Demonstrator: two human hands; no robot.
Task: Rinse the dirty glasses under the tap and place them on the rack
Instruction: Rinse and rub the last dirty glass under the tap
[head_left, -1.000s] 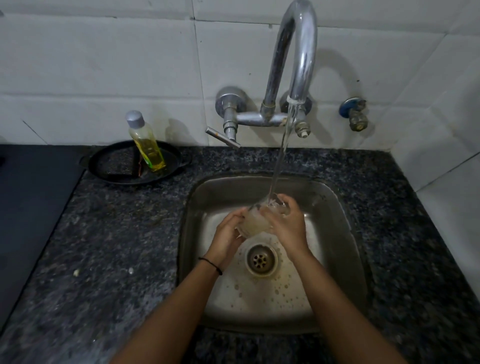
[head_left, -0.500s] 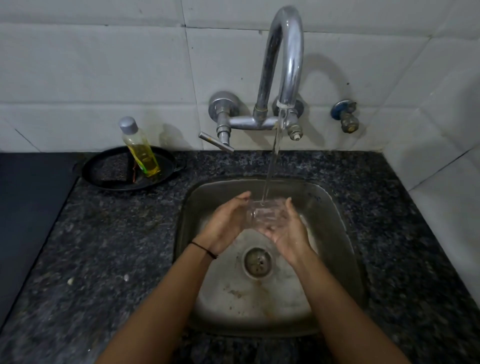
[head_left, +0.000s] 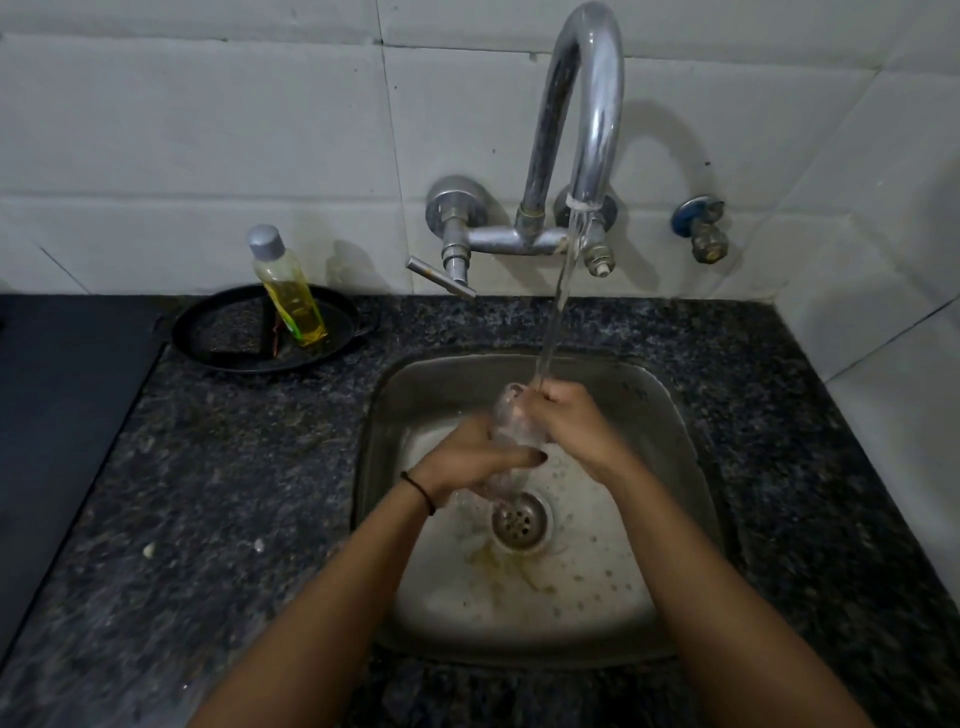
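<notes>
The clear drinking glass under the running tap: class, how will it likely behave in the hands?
The clear drinking glass is wet under the stream, so probably slippery. It looks thin and rigid, likely fragile against the steel sink. Both hands grip it, the left hand and right hand.

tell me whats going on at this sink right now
A person is rinsing a clear drinking glass under water running from the curved chrome tap, over the steel sink. The left hand grips its lower part and the right hand wraps its upper part. A bottle of yellow liquid stands in a black round pan on the speckled counter. No rack is in view.
</notes>
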